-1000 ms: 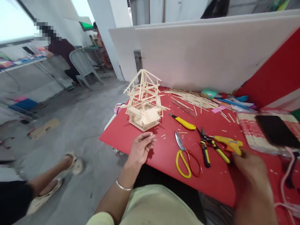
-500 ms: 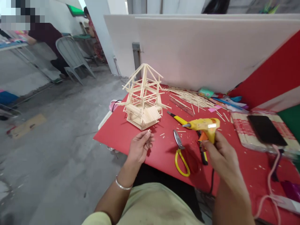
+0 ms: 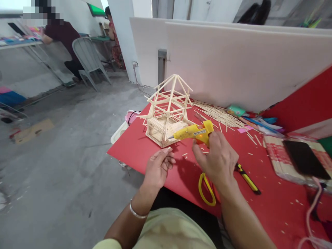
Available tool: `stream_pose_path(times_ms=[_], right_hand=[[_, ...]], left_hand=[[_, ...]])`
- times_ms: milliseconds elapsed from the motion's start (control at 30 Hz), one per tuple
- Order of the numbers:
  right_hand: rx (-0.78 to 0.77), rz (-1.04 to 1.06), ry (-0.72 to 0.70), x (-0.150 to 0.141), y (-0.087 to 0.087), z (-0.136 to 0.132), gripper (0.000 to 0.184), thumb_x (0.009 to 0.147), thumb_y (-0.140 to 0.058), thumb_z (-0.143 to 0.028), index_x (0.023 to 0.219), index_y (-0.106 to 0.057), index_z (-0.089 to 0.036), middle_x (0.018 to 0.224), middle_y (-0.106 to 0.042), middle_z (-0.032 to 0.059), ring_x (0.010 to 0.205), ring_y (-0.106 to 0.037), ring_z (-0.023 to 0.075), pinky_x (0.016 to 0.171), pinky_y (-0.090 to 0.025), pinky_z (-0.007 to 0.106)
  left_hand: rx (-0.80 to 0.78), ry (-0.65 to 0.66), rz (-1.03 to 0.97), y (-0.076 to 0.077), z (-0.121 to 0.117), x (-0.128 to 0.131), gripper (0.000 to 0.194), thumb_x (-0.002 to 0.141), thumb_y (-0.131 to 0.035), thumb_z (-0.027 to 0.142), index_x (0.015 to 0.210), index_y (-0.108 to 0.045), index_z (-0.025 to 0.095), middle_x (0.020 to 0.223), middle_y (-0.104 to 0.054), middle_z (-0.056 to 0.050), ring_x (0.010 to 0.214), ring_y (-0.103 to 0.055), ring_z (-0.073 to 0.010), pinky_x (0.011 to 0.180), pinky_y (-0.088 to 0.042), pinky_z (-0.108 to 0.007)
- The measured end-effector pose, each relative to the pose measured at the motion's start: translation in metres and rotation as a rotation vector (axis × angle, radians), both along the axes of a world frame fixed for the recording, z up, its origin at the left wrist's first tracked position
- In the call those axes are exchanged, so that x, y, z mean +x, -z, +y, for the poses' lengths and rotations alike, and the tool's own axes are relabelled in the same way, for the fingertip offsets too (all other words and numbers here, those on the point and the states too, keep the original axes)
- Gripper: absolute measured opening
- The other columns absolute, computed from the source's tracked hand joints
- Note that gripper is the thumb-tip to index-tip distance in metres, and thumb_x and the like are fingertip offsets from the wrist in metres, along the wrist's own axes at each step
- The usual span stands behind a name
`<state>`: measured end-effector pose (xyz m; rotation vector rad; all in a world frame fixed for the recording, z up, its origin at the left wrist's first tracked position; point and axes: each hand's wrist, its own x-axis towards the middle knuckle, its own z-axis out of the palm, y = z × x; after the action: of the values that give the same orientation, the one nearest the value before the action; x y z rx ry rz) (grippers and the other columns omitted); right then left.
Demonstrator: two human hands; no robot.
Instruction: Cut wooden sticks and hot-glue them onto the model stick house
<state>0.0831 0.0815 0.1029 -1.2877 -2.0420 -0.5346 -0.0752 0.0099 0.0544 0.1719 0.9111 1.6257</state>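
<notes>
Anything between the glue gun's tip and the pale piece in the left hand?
Nothing visible. The right hand holds the glue gun with its tip just above the pale piece in the picture, which the left hand pinches. Only a small gap shows between. The stick model stands beyond.

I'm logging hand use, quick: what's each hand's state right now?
Left hand: closed, pinching a small pale stick piece.
Right hand: closed, gripping the yellow glue gun.

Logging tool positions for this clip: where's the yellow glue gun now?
In the head view, the glue gun is in the right hand, just right of centre, its nozzle pointing left near the left hand and stick model.
</notes>
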Motion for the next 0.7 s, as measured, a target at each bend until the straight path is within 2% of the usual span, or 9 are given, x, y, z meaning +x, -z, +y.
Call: stream_pose_path(times_ms=[467,700], right_hand=[[-0.033,-0.054,-0.025,-0.0032,0.0007,0.0053,0.034,0.090,-0.055,-0.037,0.114,-0.057,-0.014,0.092,-0.063,0.0077,0.079,-0.056,0.0194,0.059,-0.031,0.029],[-0.014,0.002,-0.005,0.0032,0.0023,-0.0021,0.025,0.087,-0.058,-0.039,0.101,-0.057,-0.018,0.081,-0.060,0.0033,0.069,-0.053,0.0172,0.058,-0.031,0.029]], left_hand=[[-0.004,-0.030,-0.052,0.0089,0.0024,-0.0020,0.024,0.071,-0.082,0.030,0.084,-0.072,0.012,0.067,-0.066,0.000,0.055,-0.057,-0.0057,0.049,-0.041,-0.016],[0.007,-0.012,-0.084,0.0038,0.0016,0.0024,0.026,0.070,-0.083,0.028,0.087,-0.073,0.012,0.067,-0.065,0.001,0.054,-0.055,-0.0044,0.049,-0.040,-0.015]])
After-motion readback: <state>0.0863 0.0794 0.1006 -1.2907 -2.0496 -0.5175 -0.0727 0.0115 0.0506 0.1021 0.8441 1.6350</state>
